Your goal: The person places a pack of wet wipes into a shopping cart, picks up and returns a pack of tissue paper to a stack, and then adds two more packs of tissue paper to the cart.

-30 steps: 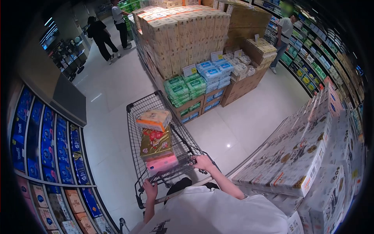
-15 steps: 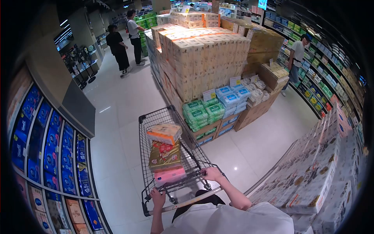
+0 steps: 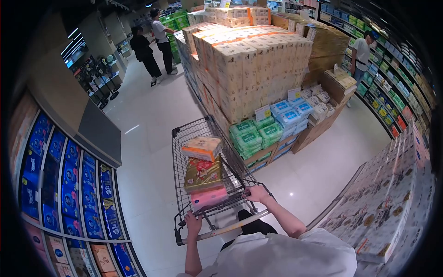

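In the head view, a wire shopping cart (image 3: 181, 154) stands in front of me. My left hand (image 3: 193, 223) is closed around the left end of its near basket rim. Farther right, my right hand (image 3: 258, 194) grips the same near rim, fingers curled over it. The cart's pale handle bar (image 3: 226, 229) runs below both hands, nearer my body. Inside the basket lie a pink tissue pack (image 3: 210, 198), a gold and red pack (image 3: 203, 174) and, farthest in, a cream and orange pack (image 3: 202, 147).
A tall stack of cream tissue packs (image 3: 258, 74) rises ahead, with green wipes packs (image 3: 251, 137) and blue packs (image 3: 288, 113) at its foot. Blue packs fill a shelf (image 3: 71, 194) on my left. White cartons (image 3: 378, 207) stand right. Several people, including one person (image 3: 164, 39), are farther off.
The cart and my hands sit slightly farther right in view, still gripping. The stack and left shelf have shifted right too. The person at far right stands with head bent lower.
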`<state>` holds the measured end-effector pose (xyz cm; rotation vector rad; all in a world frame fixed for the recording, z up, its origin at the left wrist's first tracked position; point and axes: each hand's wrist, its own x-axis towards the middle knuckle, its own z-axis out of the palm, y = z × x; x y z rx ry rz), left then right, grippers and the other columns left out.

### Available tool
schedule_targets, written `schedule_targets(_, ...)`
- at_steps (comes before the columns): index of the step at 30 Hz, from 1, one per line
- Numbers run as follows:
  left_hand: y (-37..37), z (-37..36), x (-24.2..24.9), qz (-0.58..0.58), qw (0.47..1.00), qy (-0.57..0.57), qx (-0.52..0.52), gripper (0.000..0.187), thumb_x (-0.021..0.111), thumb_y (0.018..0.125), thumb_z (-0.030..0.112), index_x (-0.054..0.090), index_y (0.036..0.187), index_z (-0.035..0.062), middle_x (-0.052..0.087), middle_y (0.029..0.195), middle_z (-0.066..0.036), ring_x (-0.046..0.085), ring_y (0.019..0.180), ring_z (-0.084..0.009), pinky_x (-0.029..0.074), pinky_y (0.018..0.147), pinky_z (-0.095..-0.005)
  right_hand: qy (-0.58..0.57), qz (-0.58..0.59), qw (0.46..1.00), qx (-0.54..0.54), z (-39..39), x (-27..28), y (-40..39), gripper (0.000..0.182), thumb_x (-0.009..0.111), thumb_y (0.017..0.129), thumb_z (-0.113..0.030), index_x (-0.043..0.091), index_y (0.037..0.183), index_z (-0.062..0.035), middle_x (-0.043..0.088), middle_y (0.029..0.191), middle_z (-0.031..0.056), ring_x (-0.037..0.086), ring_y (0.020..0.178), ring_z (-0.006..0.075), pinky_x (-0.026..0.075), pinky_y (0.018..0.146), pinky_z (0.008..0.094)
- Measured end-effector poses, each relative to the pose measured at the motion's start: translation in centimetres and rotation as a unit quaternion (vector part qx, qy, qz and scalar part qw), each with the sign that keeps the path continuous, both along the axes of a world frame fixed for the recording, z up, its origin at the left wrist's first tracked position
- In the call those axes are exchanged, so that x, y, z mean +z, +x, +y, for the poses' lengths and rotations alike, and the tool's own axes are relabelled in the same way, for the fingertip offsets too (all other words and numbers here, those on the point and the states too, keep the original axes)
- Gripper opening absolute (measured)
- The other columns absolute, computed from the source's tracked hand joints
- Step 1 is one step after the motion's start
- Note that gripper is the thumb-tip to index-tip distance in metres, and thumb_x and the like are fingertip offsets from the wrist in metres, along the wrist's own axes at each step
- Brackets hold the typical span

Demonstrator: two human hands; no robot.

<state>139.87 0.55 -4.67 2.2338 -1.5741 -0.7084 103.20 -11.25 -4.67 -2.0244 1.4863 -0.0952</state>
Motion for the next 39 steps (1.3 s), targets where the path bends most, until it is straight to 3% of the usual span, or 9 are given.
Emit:
schedule_targets(12,4.6,-12.3,-1.5,-0.016,1.000,0.005,-0.022,0.060,0.069,0.084,0.030,0.044,0.128,-0.0010,0.055,0.112,-0.027,0.049,0.107,-0.0444,0.037,0.097,-0.0522,0.008,-0.012,1.000,-0.005,-11.8,-1.9,3.5,0.041,0.062,0.080,-0.051,0.072,0.101,-0.0165,0.072,0.091,0.0150,0.069,0.090,0.0327,0.054,0.081,0.0461)
schedule_targets(26,7.6,-23.4,-1.2,-0.005,0.999,0.031,-0.026,0.080,0.074,0.080,0.047,0.041,0.132,-0.0031,0.054,0.117,-0.030,0.049,0.110,-0.0446,0.039,0.095,-0.0520,-0.026,0.045,0.998,-0.031,-22.0,-4.3,7.4,0.051,0.058,0.080,-0.060,0.072,0.099,-0.0144,0.072,0.090,0.0138,0.068,0.095,0.0338,0.055,0.082,0.0459)
schedule_targets(27,7.6,-24.1,-0.8,-0.008,0.999,0.046,-0.022,0.078,0.073,0.080,0.047,0.041,0.131,-0.0030,0.055,0.117,-0.030,0.049,0.110,-0.0446,0.039,0.095,-0.0522,-0.003,0.060,0.998,-0.031,-22.7,-4.4,7.8,0.050,0.061,0.080,-0.057,0.071,0.106,-0.0143,0.069,0.105,0.0149,0.064,0.105,0.0347,0.054,0.085,0.0453)
schedule_targets(30,8.4,-26.3,-0.6,0.006,0.999,0.033,-0.033,0.078,0.073,0.081,0.047,0.041,0.132,-0.0022,0.055,0.116,-0.029,0.050,0.108,-0.0440,0.039,0.095,-0.0524,0.055,0.031,0.998,0.013,-24.8,-3.6,8.2,0.050,0.065,0.081,-0.048,0.066,0.117,-0.0134,0.064,0.118,0.0179,0.061,0.112,0.0357,0.052,0.090,0.0457)
schedule_targets(31,9.0,-27.0,-1.2,-0.007,0.999,0.026,-0.043,0.076,0.072,0.082,0.046,0.041,0.133,-0.0012,0.056,0.115,-0.029,0.051,0.106,-0.0434,0.040,0.094,-0.0521,0.102,0.016,0.994,0.036,-26.0,-2.1,8.1,0.057,0.069,0.081,-0.043,0.058,0.130,-0.0153,0.059,0.126,0.0174,0.058,0.115,0.0364,0.049,0.096,0.0473)
schedule_targets(33,9.3,-27.9,-0.9,-0.001,0.998,0.033,-0.048,0.075,0.071,0.082,0.046,0.041,0.133,-0.0011,0.055,0.116,-0.029,0.051,0.107,-0.0438,0.040,0.095,-0.0520,0.113,0.015,0.992,0.044,-28.5,1.7,7.2,0.059,0.070,0.081,-0.038,0.055,0.133,-0.0145,0.058,0.125,0.0161,0.057,0.117,0.0353,0.048,0.098,0.0462)
schedule_targets(36,9.7,-29.6,-0.1,0.000,0.997,0.056,-0.055,0.072,0.068,0.085,0.046,0.041,0.133,-0.0008,0.055,0.119,-0.028,0.051,0.111,-0.0450,0.041,0.095,-0.0519,-0.071,-0.150,0.984,-0.067,-32.3,12.3,5.0,0.049,0.067,0.085,-0.024,0.055,0.131,-0.0125,0.057,0.125,0.0145,0.057,0.115,0.0325,0.050,0.093,0.0430)
schedule_targets(37,9.8,-30.0,-0.1,-0.030,0.996,0.054,-0.057,0.072,0.067,0.086,0.047,0.041,0.133,-0.0006,0.055,0.119,-0.028,0.051,0.111,-0.0448,0.042,0.095,-0.0519,-0.215,-0.194,0.950,-0.116,-33.4,16.3,4.7,0.041,0.065,0.087,-0.022,0.057,0.125,-0.0108,0.057,0.121,0.0141,0.059,0.111,0.0337,0.050,0.091,0.0441)
schedule_targets(39,9.4,-30.7,0.6,-0.085,0.994,0.048,-0.058,0.069,0.063,0.088,0.049,0.044,0.132,0.0001,0.055,0.118,-0.027,0.052,0.111,-0.0428,0.046,0.092,-0.0513,-0.292,-0.236,0.904,-0.204,-36.5,23.0,3.5,0.037,0.065,0.087,-0.022,0.057,0.120,-0.0098,0.057,0.118,0.0122,0.057,0.112,0.0332,0.048,0.092,0.0432)
